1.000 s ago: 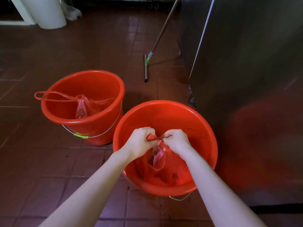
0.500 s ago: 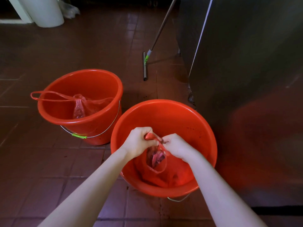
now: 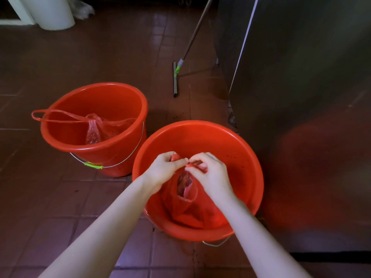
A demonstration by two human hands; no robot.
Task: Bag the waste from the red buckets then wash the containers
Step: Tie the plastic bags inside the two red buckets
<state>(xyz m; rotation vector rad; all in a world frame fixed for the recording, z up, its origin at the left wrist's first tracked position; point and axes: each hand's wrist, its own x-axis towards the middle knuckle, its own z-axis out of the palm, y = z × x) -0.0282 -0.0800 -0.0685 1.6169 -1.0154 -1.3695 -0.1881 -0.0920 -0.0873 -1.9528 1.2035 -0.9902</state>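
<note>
Around the near bucket point(image 3: 241, 149), the steel cabinet point(image 3: 301, 97) walls off 1 to 4 o'clock, just beside the rim. The second bucket point(image 3: 60, 137) crowds 10 o'clock, and a squeegee point(image 3: 175, 81) stands at 12. Bare floor point(image 3: 50, 197) lies open from 7 to 9. Inside, the left hand point(image 3: 162, 169), the right hand point(image 3: 212, 177) and the bag point(image 3: 188, 209) they grip fill the 6 o'clock half.

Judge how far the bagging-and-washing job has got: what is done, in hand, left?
Done: the far bag, in the far bucket, looks knotted, a loop over the rim. In hand: the left hand and right hand pinch the handles of the near bag, mouth open, in the near bucket. Left: lift both bags out, wash both buckets.
</note>
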